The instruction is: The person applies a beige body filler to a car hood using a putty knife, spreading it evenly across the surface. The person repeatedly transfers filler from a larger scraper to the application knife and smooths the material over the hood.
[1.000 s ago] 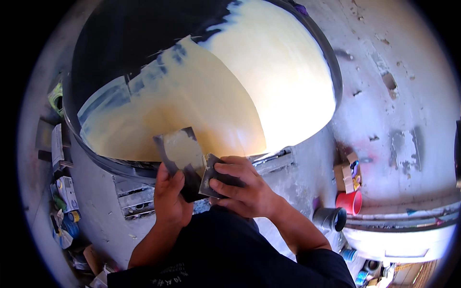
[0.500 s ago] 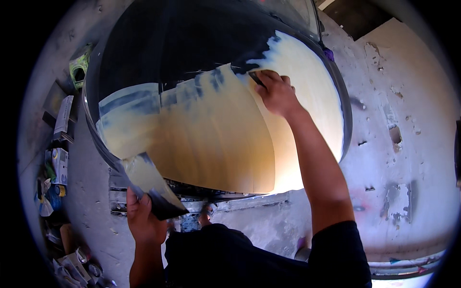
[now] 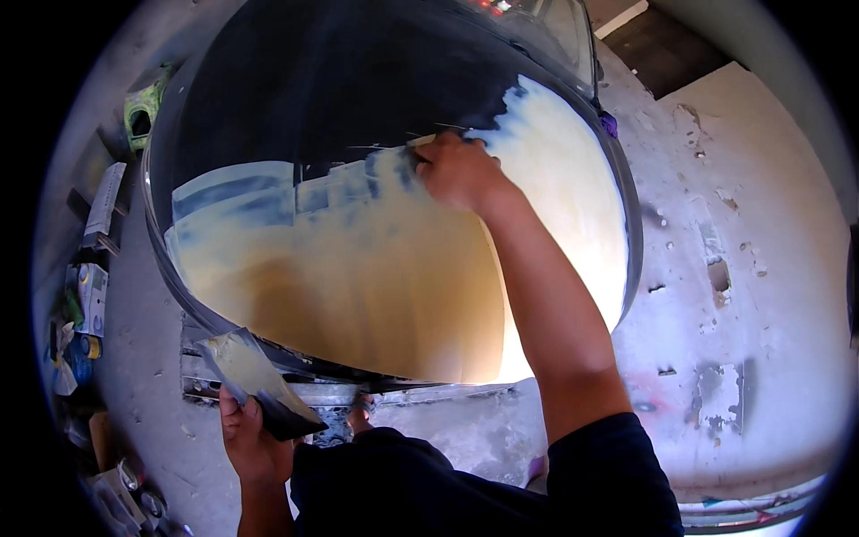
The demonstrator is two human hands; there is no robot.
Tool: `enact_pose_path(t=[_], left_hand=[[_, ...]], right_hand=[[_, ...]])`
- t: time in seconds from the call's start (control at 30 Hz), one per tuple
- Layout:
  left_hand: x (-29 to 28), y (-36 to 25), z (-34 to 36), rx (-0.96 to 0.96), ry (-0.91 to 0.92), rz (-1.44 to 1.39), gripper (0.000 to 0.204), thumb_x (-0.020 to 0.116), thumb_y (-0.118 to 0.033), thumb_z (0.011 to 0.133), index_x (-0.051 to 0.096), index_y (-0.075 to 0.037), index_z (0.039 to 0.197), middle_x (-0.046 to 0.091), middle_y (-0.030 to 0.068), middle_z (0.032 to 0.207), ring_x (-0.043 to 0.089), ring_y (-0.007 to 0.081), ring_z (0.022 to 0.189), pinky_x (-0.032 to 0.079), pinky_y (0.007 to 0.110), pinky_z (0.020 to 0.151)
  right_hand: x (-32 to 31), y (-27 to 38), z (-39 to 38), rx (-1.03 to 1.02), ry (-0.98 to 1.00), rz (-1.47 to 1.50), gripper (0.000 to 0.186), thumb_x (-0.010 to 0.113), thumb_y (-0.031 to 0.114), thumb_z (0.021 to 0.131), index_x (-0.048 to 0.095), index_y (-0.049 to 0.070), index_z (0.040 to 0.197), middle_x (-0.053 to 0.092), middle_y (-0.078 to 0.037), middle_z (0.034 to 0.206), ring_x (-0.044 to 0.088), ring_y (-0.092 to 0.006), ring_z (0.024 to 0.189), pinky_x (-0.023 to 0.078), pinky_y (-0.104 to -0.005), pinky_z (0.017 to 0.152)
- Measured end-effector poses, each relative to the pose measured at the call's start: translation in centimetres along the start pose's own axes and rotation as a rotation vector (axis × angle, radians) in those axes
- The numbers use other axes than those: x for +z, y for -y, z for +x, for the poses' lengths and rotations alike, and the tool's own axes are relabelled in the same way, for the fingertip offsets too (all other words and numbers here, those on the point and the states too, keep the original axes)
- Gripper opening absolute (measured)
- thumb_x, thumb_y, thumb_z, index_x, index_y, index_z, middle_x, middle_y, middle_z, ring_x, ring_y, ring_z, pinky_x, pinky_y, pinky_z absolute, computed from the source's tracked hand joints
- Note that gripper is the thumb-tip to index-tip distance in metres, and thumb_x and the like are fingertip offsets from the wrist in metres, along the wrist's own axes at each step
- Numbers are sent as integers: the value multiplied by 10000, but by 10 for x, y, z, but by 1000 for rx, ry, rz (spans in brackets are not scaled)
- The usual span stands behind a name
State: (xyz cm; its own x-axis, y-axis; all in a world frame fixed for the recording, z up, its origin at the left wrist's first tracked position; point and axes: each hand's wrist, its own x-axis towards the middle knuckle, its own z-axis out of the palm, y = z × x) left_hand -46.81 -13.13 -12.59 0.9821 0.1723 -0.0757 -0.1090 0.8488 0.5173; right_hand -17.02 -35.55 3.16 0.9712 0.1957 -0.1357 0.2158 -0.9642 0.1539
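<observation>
A dark car hood (image 3: 358, 72) spreads out in front of me, its near part and right side coated with cream filler (image 3: 376, 286). The coat turns thin and streaky toward the bare dark area. Over the upper edge of that coat is my right hand (image 3: 461, 170), its fingers closed on a thin dark spreader (image 3: 415, 150), mostly hidden by the hand. Low on the left, just off the hood's front edge, my left hand (image 3: 253, 438) grips a flat mixing board (image 3: 246, 362) by its near side. Cream filler is smeared across the board's far end; its near end is dark.
Along the left wall stand boxes (image 3: 92, 295), a yellow tape roll (image 3: 90, 346) and several cans. A green-yellow object (image 3: 141, 116) with a dark opening lies beyond the hood's left side. At right, the pale floor (image 3: 698, 295) has peeled patches. The windshield (image 3: 559, 31) is at the top.
My right hand has moved left along the coat's upper edge with the spreader. The left hand and board have shifted slightly down and left in the picture, and the whole view has shifted a little.
</observation>
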Motion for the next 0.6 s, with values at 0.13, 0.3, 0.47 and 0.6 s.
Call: enact_pose_path(t=[0.13, 0.3, 0.47, 0.6], left_hand=[[6, 5, 8, -49, 41, -42, 510, 521, -73, 977, 345, -48, 1455, 524, 108, 1365, 530, 232, 1247, 417, 392, 1076], [15, 8, 13, -89, 31, -46, 497, 538, -54, 961, 369, -37, 1428, 541, 127, 1335, 555, 254, 1222, 443, 416, 1060], [11, 7, 16, -147, 200, -84, 494, 495, -43, 988, 345, -51, 1458, 507, 124, 1399, 507, 252, 1295, 402, 414, 1106], [5, 12, 13, -188, 179, -43, 500, 495, -41, 987, 345, -56, 1464, 508, 119, 1401, 510, 242, 1291, 406, 407, 1103]], right_hand=[[11, -8, -34, -61, -22, 40, 414, 514, 291, 965, 585, 184, 1359, 495, -34, 1407, 470, -366, 1224, 399, -531, 1025], [21, -15, -73, -71, 17, 43, 415, 516, 256, 969, 573, 160, 1368, 497, -6, 1403, 470, -342, 1201, 396, -495, 1013], [35, -19, -114, -53, 36, 46, 425, 525, 243, 955, 559, 157, 1370, 499, -24, 1392, 484, -340, 1152, 408, -483, 979], [57, -25, -156, -16, -1, 19, 425, 545, 238, 933, 557, 153, 1350, 502, -44, 1377, 490, -352, 1131, 429, -498, 939]])
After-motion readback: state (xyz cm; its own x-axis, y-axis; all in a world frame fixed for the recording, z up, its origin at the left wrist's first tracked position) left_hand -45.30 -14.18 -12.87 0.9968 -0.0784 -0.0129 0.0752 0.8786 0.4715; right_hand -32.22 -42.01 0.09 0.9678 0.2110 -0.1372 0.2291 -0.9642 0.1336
